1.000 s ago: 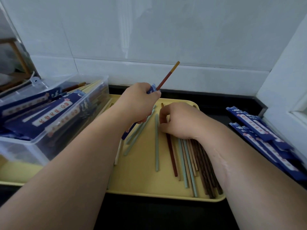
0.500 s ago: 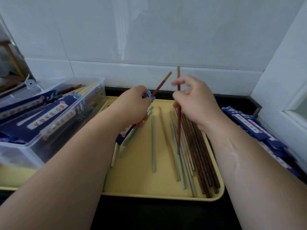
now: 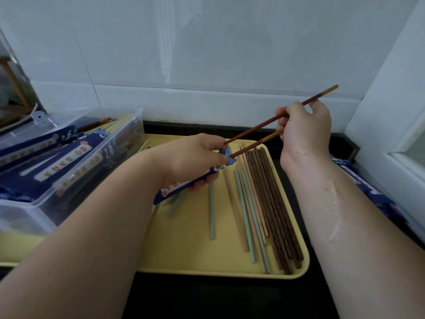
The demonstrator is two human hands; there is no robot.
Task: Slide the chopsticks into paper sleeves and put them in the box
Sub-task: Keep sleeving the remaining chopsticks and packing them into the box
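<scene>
Two hands work above a yellow tray (image 3: 184,254). The left hand (image 3: 193,157) grips a blue paper sleeve (image 3: 181,186) with a lower chopstick (image 3: 255,143) poking from its mouth. The right hand (image 3: 303,127) pinches an upper chopstick (image 3: 257,126) in its fingers, tip at that opening. Loose chopsticks (image 3: 264,203) lie on the tray; the clear box (image 3: 76,178) stands left.

Likely home kitchen, counter corner. Glossy white ceramic wall tiles (image 3: 207,54) with thin grout lines behind; black smooth countertop (image 3: 207,298) below. White-painted window frame (image 3: 391,107) at right. Pale yellow rectangular plastic tray (image 3: 184,245) on counter, loose wooden and pastel chopsticks (image 3: 271,203) lying on it. Clear plastic storage box (image 3: 87,180) at left. Brown wooden stand (image 3: 14,81) far left, blurred.
</scene>
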